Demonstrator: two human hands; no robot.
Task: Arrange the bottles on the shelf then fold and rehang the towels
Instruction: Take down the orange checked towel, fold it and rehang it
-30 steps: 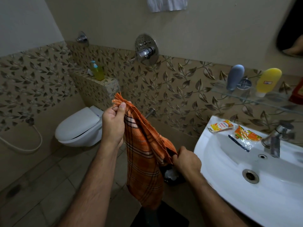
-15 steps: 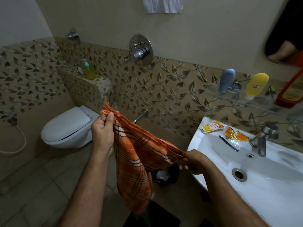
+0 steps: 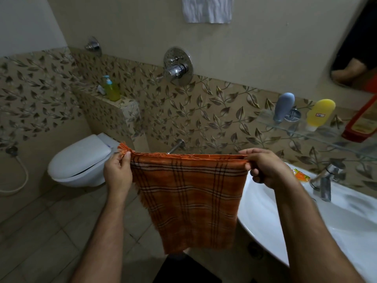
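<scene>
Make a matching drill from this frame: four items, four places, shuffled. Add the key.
Items:
1. orange towel
2. yellow bottle
3. green pump bottle
4. white towel

Places:
A. on the tiled ledge above the toilet
B. hanging high on the wall
C. stretched between the left hand and right hand
D. on the glass shelf above the sink

Pairs: 1-C, 2-D, 3-A, 4-B

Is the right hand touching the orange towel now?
Touching. In the head view the right hand pinches the top right corner of the orange towel between thumb and fingers.
</scene>
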